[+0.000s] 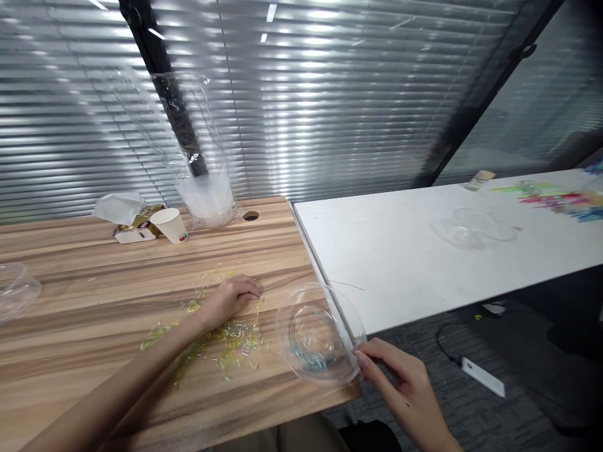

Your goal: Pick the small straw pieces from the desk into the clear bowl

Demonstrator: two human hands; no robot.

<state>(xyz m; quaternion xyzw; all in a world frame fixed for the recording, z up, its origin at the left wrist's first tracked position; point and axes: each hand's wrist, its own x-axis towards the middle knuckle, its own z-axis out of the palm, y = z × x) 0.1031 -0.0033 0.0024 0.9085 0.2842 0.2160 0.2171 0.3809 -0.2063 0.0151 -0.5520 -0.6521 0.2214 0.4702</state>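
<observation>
Many small yellow, green and clear bead tubes [238,339] lie scattered on the wooden table [94,295]. My left hand [235,296] rests among them with its fingers together, and whatever its fingertips pinch is too small to make out. A clear round plastic bowl [320,333] with bluish pieces in its bottom sits at the table's right end, by the seam with the white table. At the bowl's right rim, my right hand [393,376] has thumb and forefinger pinched together. A thin dark wire [346,284] shows above the far rim of the bowl.
A paper cup [170,225], a tissue pack [139,223] and a bag of plastic bowls [210,198] stand at the back. Another clear container [17,290] is at far left. The white table [391,251] holds clear lids [485,225] and colourful strips [560,202].
</observation>
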